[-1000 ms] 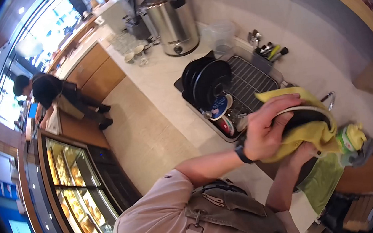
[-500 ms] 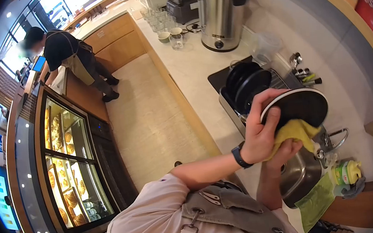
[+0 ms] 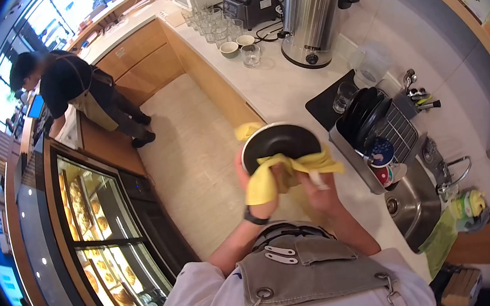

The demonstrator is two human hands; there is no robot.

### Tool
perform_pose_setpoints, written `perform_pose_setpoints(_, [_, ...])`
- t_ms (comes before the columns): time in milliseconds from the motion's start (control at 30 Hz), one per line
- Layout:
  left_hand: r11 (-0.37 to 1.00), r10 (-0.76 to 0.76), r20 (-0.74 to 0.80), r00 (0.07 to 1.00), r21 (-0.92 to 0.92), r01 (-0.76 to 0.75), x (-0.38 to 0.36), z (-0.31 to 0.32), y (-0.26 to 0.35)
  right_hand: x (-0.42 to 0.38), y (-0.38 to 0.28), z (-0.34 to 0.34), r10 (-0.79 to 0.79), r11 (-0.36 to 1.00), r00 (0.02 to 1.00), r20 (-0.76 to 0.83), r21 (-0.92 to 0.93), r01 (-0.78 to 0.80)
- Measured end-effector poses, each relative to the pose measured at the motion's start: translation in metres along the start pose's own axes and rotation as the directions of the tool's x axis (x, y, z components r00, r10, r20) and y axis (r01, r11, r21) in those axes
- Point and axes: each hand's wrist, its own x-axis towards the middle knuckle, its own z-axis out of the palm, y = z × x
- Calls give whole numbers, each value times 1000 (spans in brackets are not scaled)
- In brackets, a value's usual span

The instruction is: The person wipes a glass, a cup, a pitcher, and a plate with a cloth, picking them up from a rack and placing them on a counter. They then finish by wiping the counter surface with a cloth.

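Note:
A black plate with a pale rim is tilted up in front of my chest, above the floor by the counter. My left hand, partly covered by a yellow cloth, grips the plate's left side; a dark band circles that wrist. My right hand is closed on the cloth at the plate's lower right edge, with its fingertips partly hidden. Part of the cloth also shows past the plate's upper left rim.
Right of me, a dish rack holds dark plates beside a sink. A steel urn and several glasses stand along the counter. A co-worker bends over the far left counter, behind a pastry case.
Both hands have brought the plate and cloth left, away from the rack and sink. The cloth now spreads across the plate's lower edge and over my left hand. My view has shifted.

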Motion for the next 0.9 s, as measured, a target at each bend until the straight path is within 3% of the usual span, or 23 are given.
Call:
perform_pose_setpoints(33, [966, 179, -60, 982, 200, -164, 14, -17, 13, 4, 0, 11, 68, 971, 993, 97, 221, -88])
perform_pose_setpoints(67, [911, 231, 18, 973, 348, -223, 20, -40, 13, 14, -9, 21, 107, 886, 974, 202, 424, -185])
perform_pose_setpoints(100, [859, 271, 23, 962, 444, -253, 22, -54, 12, 27, -18, 22, 39, 950, 971, 238, 292, -110])
perform_pose_setpoints(200, [837, 97, 178, 979, 517, -177, 33, -98, 14, 55, -51, 28, -77, 971, 968, 241, 238, 18])
perform_pose_setpoints(233, [848, 72, 180, 981, 506, -155, 41, -104, 18, 55, -60, 35, 219, 925, 899, 378, 213, -315])
perform_pose_setpoints(300, [867, 6, 185, 983, 488, -97, 50, -111, 27, 46, -41, 65, 228, 867, 953, 197, 404, -291])
perform_pose_setpoints(400, [922, 241, -48, 969, 323, -213, 54, -73, 30, 61, -40, 84, 317, 760, 948, -29, 606, -236])
perform_pose_setpoints(433, [991, 34, -114, 993, 133, -18, 52, -59, 40, 70, -48, 87, 386, 718, 916, -113, 660, -222])
perform_pose_setpoints(467, [994, 25, -103, 994, 109, -14, 54, -50, 43, 75, -52, 89, 457, 678, 866, -201, 709, -193])
perform_pose_setpoints(500, [994, 17, -23, 1000, 106, -15, 58, -46, 42, 76, -46, 88, 460, 651, 856, -234, 745, -146])
perform_pose_setpoints(567, [987, -17, 231, 973, 158, -20, 77, -40, 49, 71, -47, 60, 351, 814, 909, -224, 553, -178])
perform_pose_setpoints(600, [976, -51, 390, 919, 215, -37, 90, -40, 58, 66, -46, 45, 308, 876, 931, -197, 440, -197])
perform_pose_setpoints(633, [962, -137, 517, 845, 271, -10, 104, -37, 60, 59, -41, 30, 353, 837, 933, -69, 468, -282])
perform_pose_setpoints(733, [958, -288, 726, 625, 211, 196, 102, -4, 44, 36, -27, -12, 239, 965, 962, -132, 141, -220])
perform_pose_setpoints(767, [979, -191, 713, 675, 191, 75, 88, 15, 31, 28, -21, -24, 230, 973, 944, -236, 82, -217])
perform_pose_setpoints(867, [995, 4, 571, 821, 83, -62, 43, 63, 5, 2, -20, -49, 355, 934, 784, -510, 215, -284])
perform_pose_setpoints(900, [1000, 3, 505, 863, -26, 11, 26, 81, -1, -9, -22, -55, 327, 945, 737, -592, 229, -235])
